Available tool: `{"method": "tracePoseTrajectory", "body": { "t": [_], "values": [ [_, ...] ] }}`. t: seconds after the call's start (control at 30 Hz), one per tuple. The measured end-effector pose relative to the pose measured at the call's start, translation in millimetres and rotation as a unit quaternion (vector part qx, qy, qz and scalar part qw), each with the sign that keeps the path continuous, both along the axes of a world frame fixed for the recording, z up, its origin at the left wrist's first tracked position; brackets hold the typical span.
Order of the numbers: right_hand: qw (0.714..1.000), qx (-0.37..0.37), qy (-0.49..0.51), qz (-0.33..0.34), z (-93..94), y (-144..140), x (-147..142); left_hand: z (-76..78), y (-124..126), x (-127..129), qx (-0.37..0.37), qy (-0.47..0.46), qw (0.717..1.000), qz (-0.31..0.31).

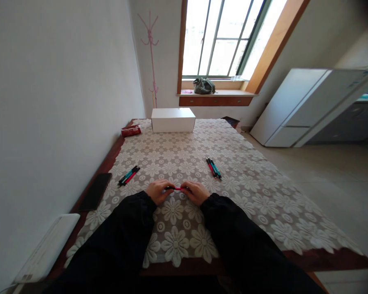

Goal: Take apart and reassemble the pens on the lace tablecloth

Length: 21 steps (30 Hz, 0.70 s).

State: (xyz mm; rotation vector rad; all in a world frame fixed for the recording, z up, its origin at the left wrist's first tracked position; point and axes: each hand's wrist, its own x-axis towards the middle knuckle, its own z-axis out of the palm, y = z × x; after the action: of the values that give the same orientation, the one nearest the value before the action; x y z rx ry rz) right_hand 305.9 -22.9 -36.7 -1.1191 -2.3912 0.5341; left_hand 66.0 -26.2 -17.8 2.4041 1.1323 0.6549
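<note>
- Low in the middle of the frame, my left hand [158, 191] and my right hand [197, 192] meet over the lace tablecloth [184, 228], both sleeves black to the wrist.
- One red pen [178, 188] lies level between them; my left fingers pinch its dark end, my right fingers close on the other end, and only a short stretch of the barrel shows in the gap.
- To the left of my hands, a little higher in the frame, lies a left bundle of pens [129, 175]: I count about three, red and teal, lying side by side and slanted; the exact count is hard to tell.
- To the right, at about the same height, lies a right bundle of pens [214, 167], again about three, touching one another.
- One white box [173, 119] stands at the far edge of the cloth, upper centre.
- One red packet [131, 130] lies just left of the box, near the wall.
- One dark phone [95, 190] rests on the bare wood at the left edge of the table.
- One grey bag [204, 85] sits on the window sill, top centre.
</note>
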Motion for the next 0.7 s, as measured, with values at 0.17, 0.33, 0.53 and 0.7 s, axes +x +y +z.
{"method": "tracePoseTrajectory", "body": {
  "t": [0.17, 0.33, 0.53, 0.7],
  "values": [
    [1.000, 0.009, -0.026, -0.001, -0.5, 0.6, 0.3, 0.7, 0.1, -0.5, 0.012, -0.011, 1.000, -0.009],
    [0.999, -0.001, -0.052, -0.011, 1.2, -0.5, -0.3, -0.4, -0.9, 0.2, -0.002, -0.012, 1.000, 0.009],
    [0.999, -0.004, -0.045, -0.016, 4.0, -1.9, -1.4, 1.2, -1.6, 1.0, 0.006, 0.000, 0.999, 0.052],
    [0.999, 0.002, -0.038, -0.036, 4.3, -2.6, -1.1, 0.5, 1.3, -0.2, 0.035, 0.019, 0.995, 0.093]
  ]
}}
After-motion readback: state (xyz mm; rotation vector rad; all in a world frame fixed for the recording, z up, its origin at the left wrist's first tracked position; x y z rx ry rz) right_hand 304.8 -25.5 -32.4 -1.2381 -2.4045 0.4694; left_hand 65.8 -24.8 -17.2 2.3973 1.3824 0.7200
